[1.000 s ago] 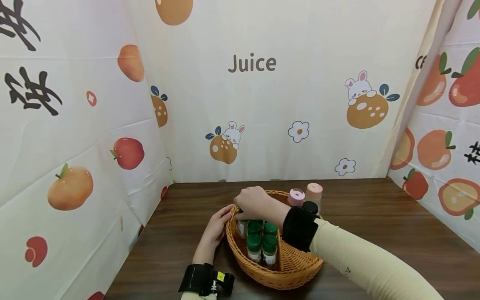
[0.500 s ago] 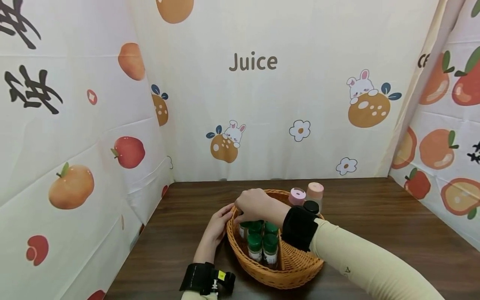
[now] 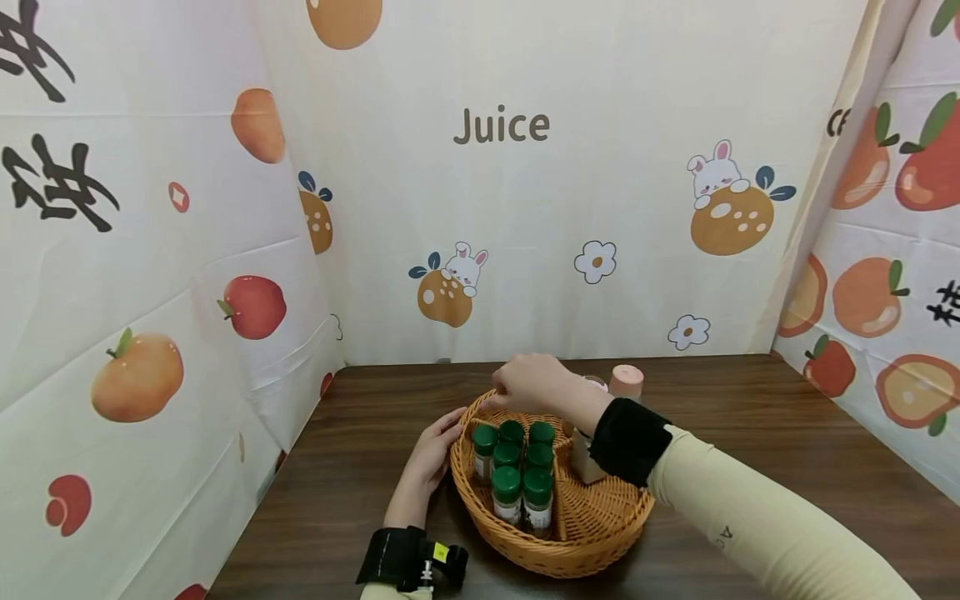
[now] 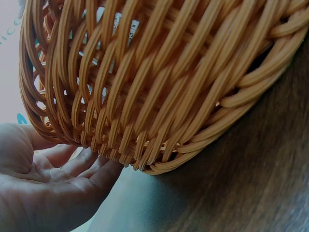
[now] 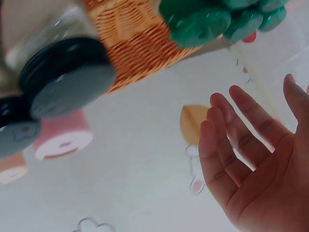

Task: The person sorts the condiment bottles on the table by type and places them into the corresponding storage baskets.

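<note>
A round wicker basket (image 3: 525,562) holds several small bottles with green caps (image 3: 506,481) in its left compartment. Dark contents and white labels show through their sides. My left hand (image 3: 431,452) rests against the basket's left side, fingers at the rim. In the left wrist view that hand (image 4: 53,183) has its palm visible and its fingertips hidden behind the weave. Above the basket's far rim is my right hand (image 3: 536,383). In the right wrist view this hand (image 5: 265,164) is empty, fingers spread and slightly bent, apart from the green caps (image 5: 203,24).
Past a divider (image 3: 561,504), the basket's right compartment contains taller containers, partly hidden by the right wrist: a peach cap (image 3: 627,379), a pink cap (image 5: 65,137) and black lids (image 5: 67,79). A dark wooden table (image 3: 720,467) lies beneath, with printed cloth walls (image 3: 525,250) around it.
My right hand has lifted off the far-left green-capped bottles and moved right and back, uncovering them. The left hand stays at the basket's side.
</note>
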Demonstrator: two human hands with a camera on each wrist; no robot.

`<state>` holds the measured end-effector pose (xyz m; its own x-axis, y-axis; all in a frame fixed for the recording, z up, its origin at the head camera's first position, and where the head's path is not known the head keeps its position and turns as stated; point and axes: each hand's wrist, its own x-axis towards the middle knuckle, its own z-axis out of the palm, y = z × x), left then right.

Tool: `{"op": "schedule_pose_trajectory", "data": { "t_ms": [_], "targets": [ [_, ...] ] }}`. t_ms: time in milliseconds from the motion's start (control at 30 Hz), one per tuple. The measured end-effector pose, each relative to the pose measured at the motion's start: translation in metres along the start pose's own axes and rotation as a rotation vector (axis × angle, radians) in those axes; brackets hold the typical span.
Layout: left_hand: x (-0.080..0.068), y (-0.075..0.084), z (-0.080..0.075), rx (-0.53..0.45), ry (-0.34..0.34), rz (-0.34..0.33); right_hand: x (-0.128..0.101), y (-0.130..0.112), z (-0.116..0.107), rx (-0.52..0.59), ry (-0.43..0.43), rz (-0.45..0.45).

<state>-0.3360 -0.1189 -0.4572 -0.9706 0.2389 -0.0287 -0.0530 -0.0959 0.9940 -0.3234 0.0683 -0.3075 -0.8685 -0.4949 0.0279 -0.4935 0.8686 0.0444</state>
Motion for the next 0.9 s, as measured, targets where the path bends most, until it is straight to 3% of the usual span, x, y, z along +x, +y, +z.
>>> {"op": "schedule_pose_trajectory", "data": {
  "t_ms": [333, 700, 900],
  "targets": [
    [-0.001, -0.001, -0.001, 0.006, -0.001, -0.002, -0.013, 0.047, -0.019, 0.078, 0.043, 0.091],
    [-0.001, -0.001, 0.0, 0.009, 0.013, -0.008, -0.035, 0.102, -0.01, 0.154, 0.021, 0.237],
    [0.0, -0.001, 0.0, 0.009, 0.007, -0.012, -0.047, 0.127, -0.005, 0.141, 0.021, 0.292]
  ]
}}
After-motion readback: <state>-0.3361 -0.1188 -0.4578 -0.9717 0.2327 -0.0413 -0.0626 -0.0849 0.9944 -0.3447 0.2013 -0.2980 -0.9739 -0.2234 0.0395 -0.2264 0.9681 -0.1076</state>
